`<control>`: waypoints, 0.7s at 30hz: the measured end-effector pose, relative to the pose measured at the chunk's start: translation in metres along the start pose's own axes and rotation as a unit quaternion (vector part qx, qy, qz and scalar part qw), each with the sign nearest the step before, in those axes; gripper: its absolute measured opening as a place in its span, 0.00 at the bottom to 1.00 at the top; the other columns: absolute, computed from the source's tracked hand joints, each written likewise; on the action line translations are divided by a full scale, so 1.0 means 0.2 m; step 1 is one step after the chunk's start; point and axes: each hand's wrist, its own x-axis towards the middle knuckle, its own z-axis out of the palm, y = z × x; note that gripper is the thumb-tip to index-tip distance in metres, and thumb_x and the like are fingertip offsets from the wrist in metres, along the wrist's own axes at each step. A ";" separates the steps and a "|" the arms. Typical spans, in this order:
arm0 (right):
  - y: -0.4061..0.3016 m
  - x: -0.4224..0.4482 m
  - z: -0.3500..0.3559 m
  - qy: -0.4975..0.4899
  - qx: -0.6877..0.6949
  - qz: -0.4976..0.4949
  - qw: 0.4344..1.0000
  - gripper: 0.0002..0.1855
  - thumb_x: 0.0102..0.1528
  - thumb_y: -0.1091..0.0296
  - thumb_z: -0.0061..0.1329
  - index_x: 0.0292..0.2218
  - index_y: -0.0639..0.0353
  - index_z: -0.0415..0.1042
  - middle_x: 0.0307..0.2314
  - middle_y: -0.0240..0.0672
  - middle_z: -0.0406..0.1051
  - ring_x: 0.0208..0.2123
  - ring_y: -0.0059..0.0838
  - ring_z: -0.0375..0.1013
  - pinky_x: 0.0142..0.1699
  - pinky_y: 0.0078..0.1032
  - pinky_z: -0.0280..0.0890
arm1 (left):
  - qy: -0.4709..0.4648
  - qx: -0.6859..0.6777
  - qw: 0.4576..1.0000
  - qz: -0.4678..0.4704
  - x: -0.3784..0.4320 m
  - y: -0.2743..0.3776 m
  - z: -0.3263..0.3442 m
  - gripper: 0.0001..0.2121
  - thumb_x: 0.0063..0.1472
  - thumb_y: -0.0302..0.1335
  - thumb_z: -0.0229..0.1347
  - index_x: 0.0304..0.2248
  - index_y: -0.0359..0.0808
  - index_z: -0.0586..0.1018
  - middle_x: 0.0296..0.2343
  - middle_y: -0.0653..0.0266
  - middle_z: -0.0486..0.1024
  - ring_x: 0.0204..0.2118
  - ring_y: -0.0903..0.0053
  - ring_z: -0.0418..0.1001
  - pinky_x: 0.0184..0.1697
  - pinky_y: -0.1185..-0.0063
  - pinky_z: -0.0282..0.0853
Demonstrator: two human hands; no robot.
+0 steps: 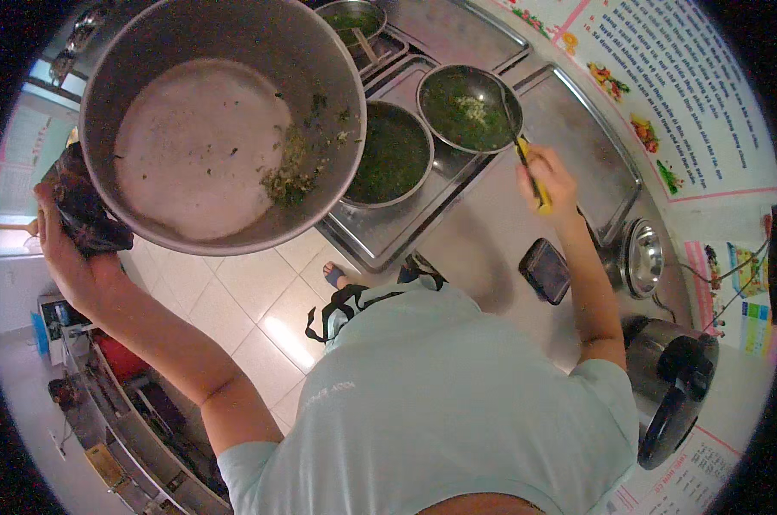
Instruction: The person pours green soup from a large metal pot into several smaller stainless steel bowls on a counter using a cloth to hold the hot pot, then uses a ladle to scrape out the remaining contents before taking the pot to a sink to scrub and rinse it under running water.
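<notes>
My left hand (66, 251) grips a dark cloth (82, 206) against the near left side of a large metal cooking pot (195, 148). The pot is tilted so its inside faces me, with chopped green bits stuck along its lower right wall. In my right hand (549, 180) is the yellow and black handle (535, 177) of a ladle, whose metal end reaches into a round bowl (469, 109) of green soup with pale minced bits in the middle. Left of it stands a second bowl (388, 154) of green soup, partly hidden by the pot.
Both bowls stand on a metal tray (388, 238). Behind is another soup bowl (350, 19), with more trays (575, 129) along the wall. A dark phone-like object (544, 270), metal bowls (645, 257) and a rice cooker-like appliance (672, 380) are at right. Tiled floor (253, 290) lies below.
</notes>
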 end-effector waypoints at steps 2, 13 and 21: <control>-0.07 0.04 -0.06 -0.017 0.064 0.083 0.994 0.06 0.43 0.80 0.48 0.27 0.64 0.69 0.28 0.40 0.68 0.27 0.32 0.70 0.33 0.18 0.65 | -0.026 -0.028 0.999 -0.012 0.00 -0.01 -0.01 0.15 0.57 0.34 0.48 0.41 0.32 0.69 0.37 0.59 0.70 0.39 0.72 0.68 0.42 0.75 0.65; -0.50 0.60 0.08 -0.074 0.205 -0.214 0.952 0.09 0.42 0.78 0.49 0.29 0.64 0.66 0.30 0.43 0.66 0.28 0.35 0.69 0.33 0.24 0.66 | -0.077 -0.062 0.993 0.065 -0.11 -0.06 0.10 0.14 0.58 0.31 0.48 0.37 0.27 0.69 0.32 0.58 0.72 0.33 0.76 0.72 0.35 0.79 0.69; -0.46 0.76 0.03 -0.169 0.276 -0.242 0.915 0.08 0.40 0.77 0.49 0.26 0.64 0.66 0.26 0.39 0.67 0.25 0.34 0.68 0.29 0.25 0.63 | -0.067 -0.083 0.994 0.031 -0.09 -0.01 0.11 0.12 0.58 0.31 0.47 0.35 0.28 0.70 0.30 0.60 0.72 0.31 0.77 0.72 0.34 0.80 0.68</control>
